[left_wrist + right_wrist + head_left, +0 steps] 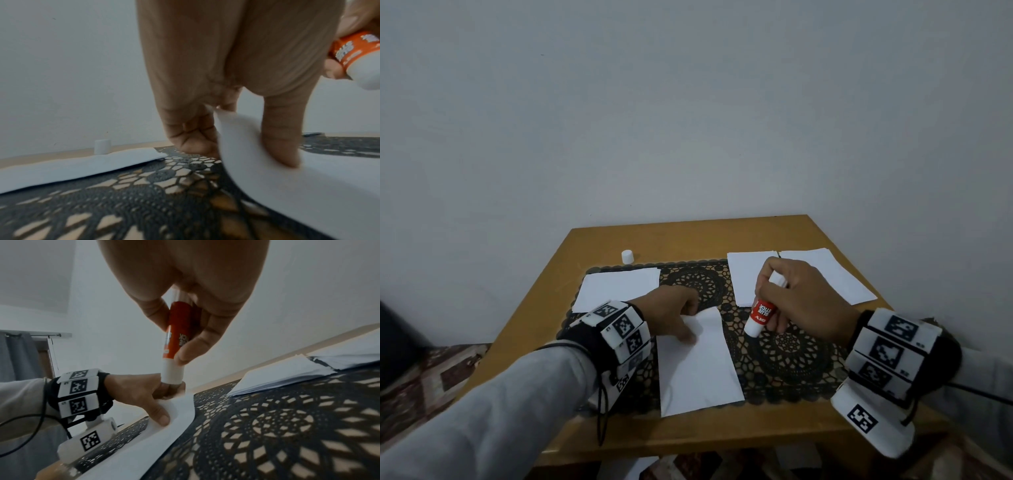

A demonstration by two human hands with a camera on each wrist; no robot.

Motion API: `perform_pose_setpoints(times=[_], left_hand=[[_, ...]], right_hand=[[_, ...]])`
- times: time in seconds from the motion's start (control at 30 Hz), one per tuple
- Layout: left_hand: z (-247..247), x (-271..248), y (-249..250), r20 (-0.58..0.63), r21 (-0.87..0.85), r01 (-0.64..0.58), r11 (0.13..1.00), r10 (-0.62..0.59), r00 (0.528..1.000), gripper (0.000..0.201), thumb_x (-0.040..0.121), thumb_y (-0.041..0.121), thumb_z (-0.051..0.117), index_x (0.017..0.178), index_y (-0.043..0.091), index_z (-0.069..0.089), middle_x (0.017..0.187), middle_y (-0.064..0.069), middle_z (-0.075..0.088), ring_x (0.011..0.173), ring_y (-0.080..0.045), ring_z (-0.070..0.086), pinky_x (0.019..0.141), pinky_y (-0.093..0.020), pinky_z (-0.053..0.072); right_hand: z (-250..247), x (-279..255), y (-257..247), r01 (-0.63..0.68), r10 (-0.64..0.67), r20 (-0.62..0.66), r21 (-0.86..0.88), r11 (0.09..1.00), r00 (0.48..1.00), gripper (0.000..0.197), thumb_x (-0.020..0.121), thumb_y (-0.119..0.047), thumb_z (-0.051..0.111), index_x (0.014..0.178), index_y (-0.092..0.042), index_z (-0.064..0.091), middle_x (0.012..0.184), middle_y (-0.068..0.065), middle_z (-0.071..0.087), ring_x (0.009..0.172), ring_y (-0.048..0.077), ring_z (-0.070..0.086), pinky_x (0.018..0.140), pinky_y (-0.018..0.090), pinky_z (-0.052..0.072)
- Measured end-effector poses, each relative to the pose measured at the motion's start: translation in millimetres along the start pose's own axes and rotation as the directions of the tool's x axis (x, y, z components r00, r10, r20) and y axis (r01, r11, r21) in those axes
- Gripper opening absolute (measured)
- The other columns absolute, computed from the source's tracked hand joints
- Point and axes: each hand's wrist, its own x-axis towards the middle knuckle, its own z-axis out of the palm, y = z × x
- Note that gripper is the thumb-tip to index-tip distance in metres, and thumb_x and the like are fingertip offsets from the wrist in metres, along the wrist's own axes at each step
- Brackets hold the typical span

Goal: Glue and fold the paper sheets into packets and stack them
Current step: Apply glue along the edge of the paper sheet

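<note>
A white paper sheet (698,370) lies on the black lace mat (791,353) in front of me, its far edge curled up and folded toward me. My left hand (681,315) pinches that lifted edge (242,134), thumb on top, fingers underneath. My right hand (787,301) grips a red and white glue stick (760,317), held upright just right of the sheet and above the mat (287,426). In the right wrist view the glue stick (176,344) hangs over the left hand (144,395).
A pile of white sheets (801,277) lies at the back right of the wooden table (688,435). A flatter white stack (616,287) sits at the back left. The glue stick's white cap (627,256) stands behind it near the wall.
</note>
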Motion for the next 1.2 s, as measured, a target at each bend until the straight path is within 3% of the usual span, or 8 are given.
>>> perform_pose_setpoints(times=[0.13, 0.17, 0.3, 0.47, 0.7, 0.93, 1.07, 1.2], left_hand=[[-5.7, -9.0, -6.6, -0.038, -0.13, -0.06, 0.99, 0.056, 0.998, 0.073, 0.079, 0.011, 0.071, 0.139, 0.032, 0.035, 0.123, 0.001, 0.054, 0.104, -0.019, 0.056, 0.087, -0.032, 0.049], [-7.8, -11.6, -8.4, -0.069, -0.147, -0.101, 0.984, 0.091, 0.993, 0.076, 0.081, 0.007, 0.068, 0.142, 0.037, 0.033, 0.128, 0.004, 0.054, 0.108, -0.017, 0.056, 0.091, -0.032, 0.049], [-11.3, -18.3, -15.8, -0.25, -0.249, -0.104, 0.963, 0.04, 0.967, 0.051, 0.08, -0.005, 0.051, 0.115, 0.031, 0.064, 0.127, 0.005, 0.058, 0.114, -0.015, 0.054, 0.088, -0.025, 0.044], [6.0, -23.4, -21.6, -0.152, -0.088, 0.123, 0.988, -0.136, 0.979, 0.026, 0.084, 0.015, 0.062, 0.109, 0.022, 0.061, 0.122, -0.002, 0.056, 0.106, -0.02, 0.053, 0.084, -0.025, 0.042], [11.9, -23.8, -21.9, -0.077, -0.036, 0.143, 0.989, -0.146, 0.986, 0.032, 0.08, 0.03, 0.071, 0.104, 0.023, 0.05, 0.118, -0.002, 0.056, 0.098, -0.018, 0.049, 0.083, -0.029, 0.043], [10.7, -24.4, -20.8, -0.067, -0.039, 0.122, 0.992, -0.124, 0.99, 0.037, 0.081, 0.029, 0.071, 0.113, 0.023, 0.052, 0.117, -0.003, 0.057, 0.096, -0.018, 0.05, 0.077, -0.027, 0.041], [10.1, -25.0, -20.1, -0.072, -0.03, 0.12, 0.992, -0.122, 0.99, 0.038, 0.081, 0.028, 0.071, 0.114, 0.022, 0.053, 0.116, -0.005, 0.058, 0.096, -0.019, 0.051, 0.08, -0.029, 0.043], [9.6, -24.7, -17.5, -0.07, 0.009, 0.127, 0.992, -0.126, 0.99, 0.039, 0.081, 0.03, 0.071, 0.115, 0.024, 0.053, 0.115, -0.005, 0.054, 0.094, -0.019, 0.048, 0.076, -0.027, 0.04]], right_hand=[[0.1, 1.5, 0.0, 0.012, -0.013, -0.014, -0.025, 1.0, 1.0, 0.012, 0.094, -0.017, 0.054, 0.085, -0.01, 0.055, 0.071, 0.007, 0.07, 0.052, 0.021, 0.067, 0.049, 0.027, 0.055], [1.4, 1.9, 0.0, 0.017, -0.018, -0.016, -0.03, 0.999, 1.0, 0.012, 0.094, -0.017, 0.054, 0.085, -0.009, 0.055, 0.071, 0.006, 0.07, 0.051, 0.019, 0.067, 0.048, 0.026, 0.054], [9.2, 5.1, 2.9, 0.033, -0.035, -0.032, -0.049, 0.998, 0.999, 0.012, 0.094, -0.017, 0.054, 0.087, -0.007, 0.056, 0.07, 0.004, 0.069, 0.05, 0.015, 0.066, 0.049, 0.026, 0.055], [21.7, 19.4, 12.5, 0.034, -0.038, -0.027, -0.137, 0.99, 0.999, 0.007, 0.094, -0.02, 0.055, 0.091, -0.014, 0.055, 0.075, 0.004, 0.07, 0.06, 0.015, 0.068, 0.061, 0.036, 0.059], [36.3, 45.0, 15.0, 0.043, -0.041, 0.013, -0.204, 0.978, 0.999, 0.009, 0.094, -0.024, 0.054, 0.095, -0.015, 0.053, 0.082, 0.009, 0.068, 0.074, 0.024, 0.066, 0.073, 0.045, 0.057], [47.6, 54.5, 13.3, 0.078, -0.061, 0.07, -0.284, 0.956, 0.996, 0.006, 0.096, -0.021, 0.049, 0.095, -0.015, 0.049, 0.076, 0.011, 0.067, 0.071, 0.03, 0.066, 0.065, 0.04, 0.053], [48.3, 52.9, 11.5, 0.089, -0.06, 0.102, -0.316, 0.945, 0.993, 0.004, 0.095, -0.019, 0.048, 0.092, -0.017, 0.049, 0.08, 0.009, 0.067, 0.072, 0.028, 0.066, 0.063, 0.04, 0.052], [45.9, 42.8, 10.0, 0.115, -0.068, 0.156, -0.311, 0.943, 0.985, 0.006, 0.095, -0.018, 0.049, 0.092, -0.013, 0.05, 0.085, 0.007, 0.068, 0.067, 0.012, 0.063, 0.062, 0.03, 0.05]])
